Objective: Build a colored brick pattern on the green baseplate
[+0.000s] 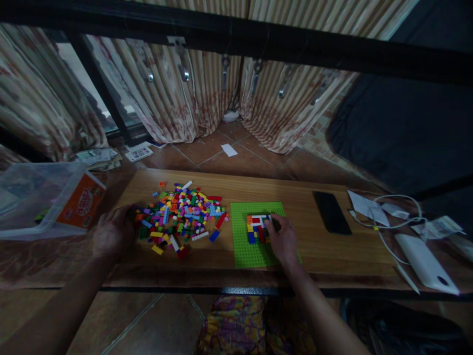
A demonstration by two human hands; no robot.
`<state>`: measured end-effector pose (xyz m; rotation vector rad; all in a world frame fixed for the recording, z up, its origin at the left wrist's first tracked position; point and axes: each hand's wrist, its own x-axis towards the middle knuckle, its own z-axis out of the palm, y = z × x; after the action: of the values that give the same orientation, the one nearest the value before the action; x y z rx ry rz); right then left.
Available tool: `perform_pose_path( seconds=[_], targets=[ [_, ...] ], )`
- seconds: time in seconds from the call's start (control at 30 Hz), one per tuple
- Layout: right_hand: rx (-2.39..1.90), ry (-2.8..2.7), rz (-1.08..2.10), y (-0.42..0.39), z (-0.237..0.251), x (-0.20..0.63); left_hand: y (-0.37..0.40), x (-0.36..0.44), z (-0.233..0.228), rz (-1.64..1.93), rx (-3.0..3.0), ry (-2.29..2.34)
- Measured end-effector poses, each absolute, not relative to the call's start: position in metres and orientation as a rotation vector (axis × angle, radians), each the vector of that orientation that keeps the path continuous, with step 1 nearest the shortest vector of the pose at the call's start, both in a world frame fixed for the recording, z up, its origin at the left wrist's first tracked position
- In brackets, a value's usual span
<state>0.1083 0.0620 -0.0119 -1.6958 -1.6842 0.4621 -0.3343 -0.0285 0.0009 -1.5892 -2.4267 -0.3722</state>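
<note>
A green baseplate [244, 246] lies on the wooden table [310, 246], with a small block of red, blue, yellow and white bricks [255, 228] built on it. My right hand [284, 239] rests on the plate, fingertips against the right side of that block. To the left spreads a pile of loose coloured bricks [181, 217]. My left hand [113, 231] sits at the pile's left edge with fingers curled; whether it holds a brick is hidden.
A black phone [331, 212] lies right of the plate. Further right are papers, a white cable [384, 222] and a white power bank [424, 264]. A clear plastic box [40, 197] with an orange label stands at the left. Curtains hang behind.
</note>
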Motion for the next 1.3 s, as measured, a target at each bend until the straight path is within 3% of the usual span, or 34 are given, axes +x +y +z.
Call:
perform_pose_path(
  seconds=[0.4,0.73,1.3],
  targets=[
    [-1.73,-1.679,0.354,0.052,-0.012,0.098,-0.03,-0.334,-0.002,-0.402,-1.587,-2.427],
    [-1.528,-1.32,0.523,0.038,0.001,0.115,-0.031,-0.337,-0.005,-0.431,-1.622,-2.427],
    [-0.965,-2.154,0.649,-0.024,0.01,-0.007,-0.032,-0.336,-0.008,-0.545,-1.633,-2.442]
  ],
)
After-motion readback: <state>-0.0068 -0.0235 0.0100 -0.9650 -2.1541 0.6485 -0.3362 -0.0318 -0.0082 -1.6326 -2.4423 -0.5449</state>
